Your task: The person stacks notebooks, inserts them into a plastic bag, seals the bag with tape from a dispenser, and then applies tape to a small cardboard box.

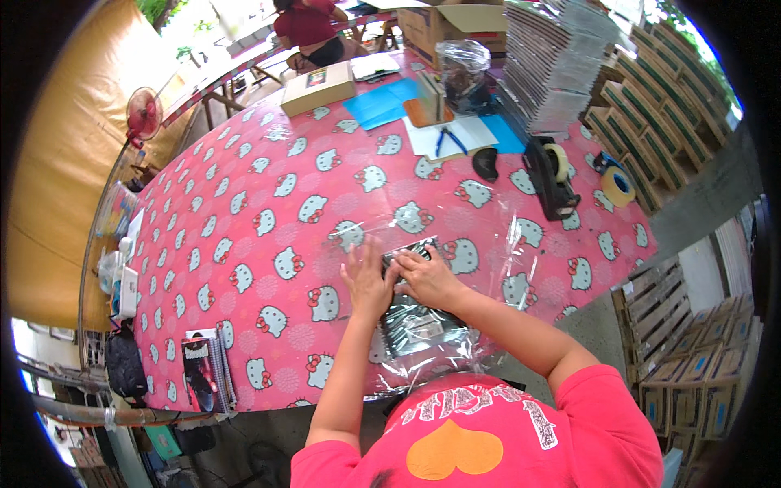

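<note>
A flat dark book-like item point(419, 325) lies on a clear plastic sheet point(496, 244) near the front edge of the pink patterned table point(268, 211). My left hand point(368, 283) presses flat on the item's left side with fingers spread. My right hand point(425, 275) rests on its upper end, fingers bent over the edge next to the left hand. The plastic sheet spreads out around the item and is crinkled toward the right.
A black tape dispenser point(553, 175) and a tape roll point(618, 189) sit at the right. Blue paper point(378, 104), scissors point(447, 140), a cardboard box point(317, 88) and a filled plastic bag point(465, 71) lie at the far end. Stacked books point(207, 370) sit front left. Another person point(309, 28) sits beyond the table.
</note>
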The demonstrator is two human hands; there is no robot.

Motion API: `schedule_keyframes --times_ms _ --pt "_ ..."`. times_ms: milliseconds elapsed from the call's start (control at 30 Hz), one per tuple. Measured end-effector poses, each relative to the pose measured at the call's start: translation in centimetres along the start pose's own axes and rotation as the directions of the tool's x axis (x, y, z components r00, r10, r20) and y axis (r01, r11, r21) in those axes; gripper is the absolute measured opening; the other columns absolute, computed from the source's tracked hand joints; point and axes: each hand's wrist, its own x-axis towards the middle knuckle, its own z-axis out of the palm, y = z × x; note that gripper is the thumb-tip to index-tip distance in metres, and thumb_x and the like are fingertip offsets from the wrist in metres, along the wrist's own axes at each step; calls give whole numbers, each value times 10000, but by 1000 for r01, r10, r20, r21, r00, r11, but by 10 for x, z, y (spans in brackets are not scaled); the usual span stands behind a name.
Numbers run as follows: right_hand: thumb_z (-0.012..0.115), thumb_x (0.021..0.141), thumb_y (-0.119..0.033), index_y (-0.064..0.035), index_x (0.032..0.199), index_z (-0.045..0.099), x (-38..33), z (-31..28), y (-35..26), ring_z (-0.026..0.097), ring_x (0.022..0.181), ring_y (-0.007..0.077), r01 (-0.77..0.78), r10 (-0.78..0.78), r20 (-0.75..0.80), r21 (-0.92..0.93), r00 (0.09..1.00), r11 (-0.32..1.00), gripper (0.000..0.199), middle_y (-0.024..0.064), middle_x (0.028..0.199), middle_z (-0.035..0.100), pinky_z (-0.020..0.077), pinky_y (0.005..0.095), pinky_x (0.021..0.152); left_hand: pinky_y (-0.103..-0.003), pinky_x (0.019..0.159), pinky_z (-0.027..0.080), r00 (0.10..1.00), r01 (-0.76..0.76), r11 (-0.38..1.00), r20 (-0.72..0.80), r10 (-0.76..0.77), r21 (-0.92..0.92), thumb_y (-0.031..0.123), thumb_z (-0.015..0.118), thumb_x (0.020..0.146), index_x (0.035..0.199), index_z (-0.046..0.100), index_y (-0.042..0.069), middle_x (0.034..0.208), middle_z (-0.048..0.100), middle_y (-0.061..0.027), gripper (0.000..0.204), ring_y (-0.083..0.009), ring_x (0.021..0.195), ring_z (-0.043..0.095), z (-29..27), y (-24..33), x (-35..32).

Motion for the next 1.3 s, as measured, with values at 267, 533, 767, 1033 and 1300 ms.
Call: schedule_keyframes --times_ms 267,533,767,1033,1300 --pt "635 775 -163 -36 978 659 -83 -93 146 584 996 289 -330 569 -414 519 711 789 241 143 1008 648 440 365 881 -587 1056 11 992 -120 992 -24 120 28 385 487 889 1186 589 154 1316 491 -26 390 -262 1354 236 -8 12 -20" --pt "671 746 -310 -13 796 681 -144 -120 322 627 681 254 -851 929 -174 371 328 370 301 131 725 656 463 363 635 -538 1072 55 983 -150 988 -110 145 -40 259 542 866 1064 654 146 1171 592 -1 254 -232 1260 388 -3 19 -16" --pt "672 782 -251 -10 707 658 -168 -109 287 567 584 187 -580 796 -416 546 440 605 253 70 628 607 423 339 562 -543 1067 75 986 -125 992 -109 125 9 258 525 871 1075 652 161 1189 580 3 259 -227 1255 384 -5 17 -18" --pt "692 804 -233 -75 827 582 -123 -52 221 303 440 1 -424 575 627 779 526 -462 194 -47 627 473 202 176 366 -545 1063 86 988 -115 988 -119 102 -105 235 532 869 1056 665 144 1168 599 -3 247 -212 1189 450 2 8 -14" --pt "725 718 -441 -32 759 672 63 -10 54 544 516 156 -703 485 510 480 710 524 414 61 668 629 424 297 482 -618 1048 76 986 -120 980 -134 99 -160 250 570 847 1015 674 172 1146 611 0 212 -216 1200 455 6 11 -14"
